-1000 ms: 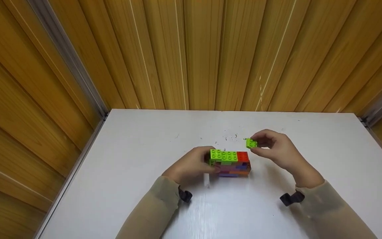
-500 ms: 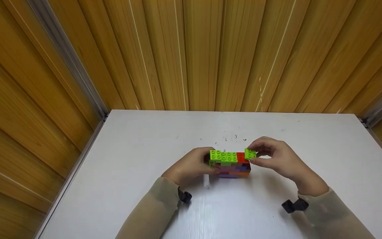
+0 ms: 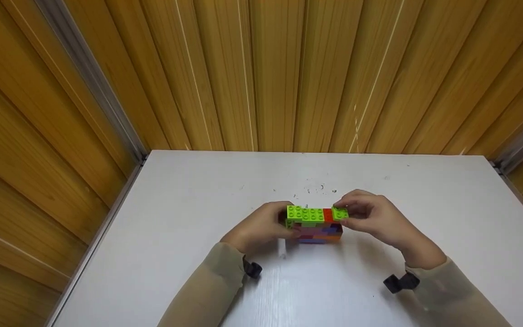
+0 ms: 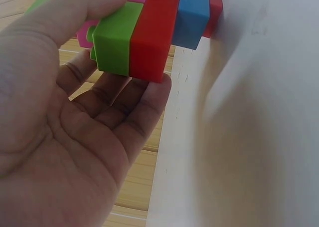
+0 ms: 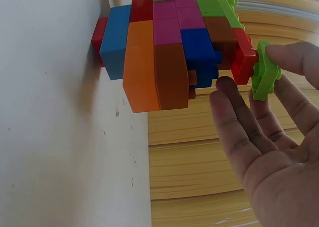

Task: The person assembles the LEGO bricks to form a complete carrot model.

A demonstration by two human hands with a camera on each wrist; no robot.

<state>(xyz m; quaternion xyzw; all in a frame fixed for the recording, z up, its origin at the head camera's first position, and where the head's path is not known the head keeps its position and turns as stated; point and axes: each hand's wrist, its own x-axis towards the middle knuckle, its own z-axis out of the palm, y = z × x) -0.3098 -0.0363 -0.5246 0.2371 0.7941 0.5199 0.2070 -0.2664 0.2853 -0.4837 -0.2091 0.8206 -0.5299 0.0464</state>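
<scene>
A stacked wall of toy building bricks (image 3: 318, 230) stands near the middle of the table, in pink, blue, orange, brown, red and lime green. My left hand (image 3: 261, 223) grips its left end; in the left wrist view, thumb and fingers lie around a green brick (image 4: 112, 45) and a red one (image 4: 152, 37). Between thumb and fingertips, my right hand (image 3: 382, 222) pinches a flat lime green brick (image 5: 265, 72). That brick sits on the studs of a red brick (image 5: 243, 57) at the wall's top right. Some studs still show between them, slightly tilted.
The white tabletop (image 3: 189, 190) carries small dark marks behind the bricks. Wood-look panels (image 3: 275, 77) rise along its back and left side. A small black device (image 3: 252, 270) is strapped at the left wrist, and another black device (image 3: 400, 282) at the right.
My right hand has come down and a little left, bringing the lime green brick from beside the wall onto the red brick at its top right. The left hand has stayed put.
</scene>
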